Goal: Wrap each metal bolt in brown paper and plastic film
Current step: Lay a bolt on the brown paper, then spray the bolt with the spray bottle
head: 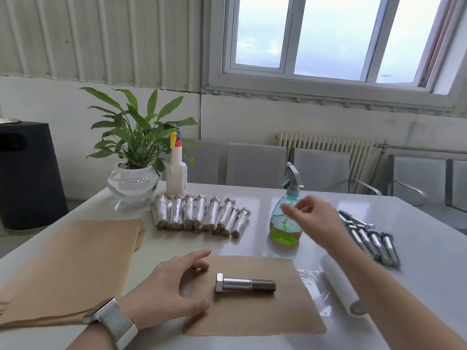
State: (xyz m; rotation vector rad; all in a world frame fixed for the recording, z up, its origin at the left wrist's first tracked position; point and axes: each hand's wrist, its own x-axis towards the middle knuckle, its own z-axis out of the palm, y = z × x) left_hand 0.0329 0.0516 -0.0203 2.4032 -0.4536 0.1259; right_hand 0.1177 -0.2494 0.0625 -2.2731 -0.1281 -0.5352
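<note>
A bare metal bolt (pixel 244 285) lies on its side in the middle of a brown paper sheet (pixel 273 314) near the table's front edge. My left hand (pixel 169 289) rests flat on the sheet's left part, fingers spread, just left of the bolt's head. My right hand (pixel 313 221) hovers in the air with relaxed fingers right beside a spray bottle (pixel 285 223) of green liquid, holding nothing. A roll of plastic film (pixel 340 284) lies right of the sheet, a loose piece of film spread beside it.
A stack of brown paper (pixel 65 269) lies at the left. Several wrapped bolts (pixel 199 214) form a row at mid-table. Several bare bolts (pixel 371 241) lie at the right. A potted plant (pixel 132 180) and a white bottle (pixel 176 173) stand at the back.
</note>
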